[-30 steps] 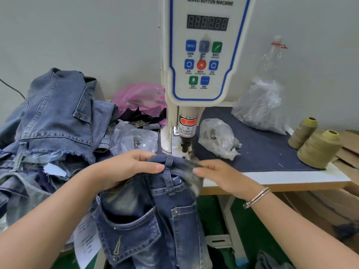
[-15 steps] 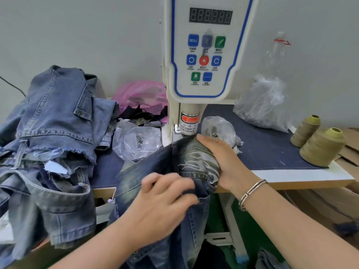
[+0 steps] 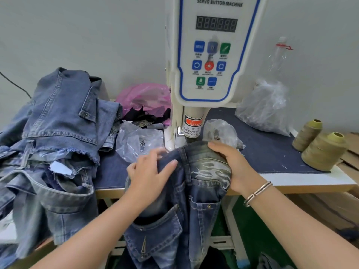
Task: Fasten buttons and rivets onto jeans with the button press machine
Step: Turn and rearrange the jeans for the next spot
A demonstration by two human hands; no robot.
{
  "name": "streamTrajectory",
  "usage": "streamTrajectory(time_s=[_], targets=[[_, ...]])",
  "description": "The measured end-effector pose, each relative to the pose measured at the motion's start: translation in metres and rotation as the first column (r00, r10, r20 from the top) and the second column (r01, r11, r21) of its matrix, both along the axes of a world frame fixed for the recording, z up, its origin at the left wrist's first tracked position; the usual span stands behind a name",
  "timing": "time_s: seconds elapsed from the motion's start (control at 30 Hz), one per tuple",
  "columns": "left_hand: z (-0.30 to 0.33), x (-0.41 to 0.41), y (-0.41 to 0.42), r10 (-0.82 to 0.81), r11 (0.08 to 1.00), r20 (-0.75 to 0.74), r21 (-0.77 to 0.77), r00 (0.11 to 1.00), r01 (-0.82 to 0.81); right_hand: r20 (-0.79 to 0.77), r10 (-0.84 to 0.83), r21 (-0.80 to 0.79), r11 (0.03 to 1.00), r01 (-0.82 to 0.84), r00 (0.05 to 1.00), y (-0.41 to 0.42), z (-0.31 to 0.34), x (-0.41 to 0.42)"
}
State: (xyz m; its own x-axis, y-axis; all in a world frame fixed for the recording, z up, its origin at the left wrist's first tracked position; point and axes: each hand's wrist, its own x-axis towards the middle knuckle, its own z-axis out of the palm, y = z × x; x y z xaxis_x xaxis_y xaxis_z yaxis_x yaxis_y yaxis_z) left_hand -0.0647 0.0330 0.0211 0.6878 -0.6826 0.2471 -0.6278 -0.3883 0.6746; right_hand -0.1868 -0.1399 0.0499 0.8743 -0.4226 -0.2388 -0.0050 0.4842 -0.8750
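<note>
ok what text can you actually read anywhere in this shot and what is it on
"SERVO BUTTON MACHINE" on the top of the machine's control panel.
"888888", unlit digit segments on the display.
"MENU" on the blue button.
"WARNING" on the red sticker on the press column.
"TAKE CARE OF YOUR FINGER" just below it, partly cut off.
Small captions under the other buttons: too small to read.
Paper tag in the jeans pile: no text visible.

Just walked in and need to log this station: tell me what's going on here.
A person is lining up jeans under the head of the button machine. The left hand grips the waistband from the left, and the right hand holds the folded denim from the right, its fingertips close to the press point. The rest of the jeans hangs off the table edge. More jeans are piled at left.
</note>
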Motion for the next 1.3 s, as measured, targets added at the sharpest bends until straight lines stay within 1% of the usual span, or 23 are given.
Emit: streamTrajectory(time_s=[0.03, 0.07, 0.1, 0.13, 0.17, 0.23, 0.3, 0.33, 0.43, 0.5, 0.57, 0.6, 0.63, 0.67, 0.7, 0.77, 0.8, 0.83, 0.87, 0.93, 1.0, 1.1, 1.3], targets=[[-0.002, 0.008, -0.001, -0.070, 0.997, -0.150, 0.028, 0.986, 0.075, -0.033, -0.029, -0.021, 0.999, 0.028, 0.999, -0.004, -0.004, -0.001], [-0.004, 0.014, -0.001, -0.168, 0.985, -0.286, -0.023, 0.944, 0.168, -0.073, -0.068, -0.048, 0.997, 0.064, 0.995, -0.009, -0.009, -0.003], [-0.006, 0.018, -0.002, -0.245, 0.969, -0.373, -0.078, 0.895, 0.234, -0.111, -0.110, -0.064, 0.993, 0.103, 0.988, -0.011, -0.014, -0.004], [-0.005, 0.020, -0.003, -0.287, 0.958, -0.392, -0.106, 0.874, 0.267, -0.136, -0.147, -0.059, 0.988, 0.140, 0.980, -0.013, -0.018, -0.004], [-0.005, 0.022, -0.006, -0.298, 0.954, -0.375, -0.123, 0.878, 0.272, -0.146, -0.176, -0.041, 0.984, 0.171, 0.974, -0.015, -0.023, -0.004], [-0.005, 0.024, -0.014, -0.279, 0.956, -0.342, -0.186, 0.897, 0.226, -0.133, -0.211, 0.025, 0.976, 0.216, 0.968, -0.017, -0.028, -0.001], [-0.002, 0.028, -0.021, -0.273, 0.951, -0.352, -0.239, 0.895, 0.196, -0.137, -0.233, 0.088, 0.965, 0.246, 0.963, -0.020, -0.030, 0.003], [-0.001, 0.030, -0.024, -0.273, 0.953, -0.357, -0.230, 0.893, 0.199, -0.142, -0.234, 0.102, 0.963, 0.250, 0.962, -0.022, -0.030, 0.005], [0.003, 0.034, -0.030, -0.267, 0.964, -0.385, -0.115, 0.883, 0.241, -0.153, -0.304, 0.137, 0.936, 0.325, 0.940, -0.029, -0.035, 0.013], [0.002, 0.037, -0.028, -0.320, 0.943, -0.461, -0.077, 0.828, 0.322, -0.132, -0.378, 0.219, 0.891, 0.398, 0.917, -0.035, -0.038, 0.015], [0.001, 0.041, -0.023, -0.397, 0.907, -0.543, -0.106, 0.740, 0.409, -0.118, -0.402, 0.241, 0.876, 0.418, 0.908, -0.044, -0.043, 0.013], [0.001, 0.043, -0.021, -0.419, 0.897, -0.531, -0.120, 0.736, 0.425, -0.116, -0.359, 0.220, 0.900, 0.377, 0.926, -0.047, -0.045, 0.011], [0.002, 0.046, -0.019, -0.422, 0.902, -0.489, -0.136, 0.764, 0.411, -0.121, -0.299, 0.168, 0.934, 0.316, 0.947, -0.049, -0.045, 0.010], [0.003, 0.049, -0.019, -0.408, 0.912, -0.435, -0.157, 0.803, 0.378, -0.139, -0.243, 0.066, 0.965, 0.254, 0.960, -0.052, -0.044, 0.009], [0.003, 0.052, -0.019, -0.386, 0.923, -0.394, -0.171, 0.834, 0.346, -0.164, -0.205, -0.092, 0.977, 0.192, 0.965, -0.053, -0.040, 0.009], [0.004, 0.056, -0.019, -0.367, 0.930, -0.397, -0.179, 0.842, 0.321, -0.223, -0.136, -0.404, 0.914, 0.035, 0.965, -0.056, -0.032, 0.010], [0.004, 0.058, -0.019, -0.362, 0.932, -0.427, -0.179, 0.828, 0.316, -0.235, -0.109, -0.463, 0.886, -0.012, 0.966, -0.057, -0.030, 0.011], [0.002, 0.058, -0.018, -0.351, 0.936, -0.461, -0.175, 0.815, 0.305, -0.221, -0.094, -0.458, 0.889, -0.019, 0.971, -0.056, -0.029, 0.011], [-0.001, 0.058, -0.019, -0.337, 0.941, -0.493, -0.176, 0.802, 0.288, -0.185, -0.095, -0.403, 0.915, 0.013, 0.978, -0.055, -0.032, 0.011], [-0.005, 0.055, -0.022, -0.319, 0.948, -0.544, -0.186, 0.776, 0.259, -0.093, -0.145, -0.202, 0.971, 0.124, 0.985, -0.050, -0.041, 0.011], [-0.009, 0.053, -0.026, -0.315, 0.949, -0.580, -0.211, 0.752, 0.235, -0.074, -0.202, -0.083, 0.977, 0.195, 0.977, -0.044, -0.049, 0.011], [-0.013, 0.053, -0.030, -0.308, 0.949, -0.626, -0.252, 0.717, 0.187, -0.091, -0.258, -0.105, 0.963, 0.248, 0.962, -0.038, -0.052, 0.012], [-0.013, 0.054, -0.031, -0.315, 0.942, -0.689, -0.313, 0.653, 0.123, -0.122, -0.272, -0.093, 0.961, 0.262, 0.955, -0.035, -0.043, 0.018]])
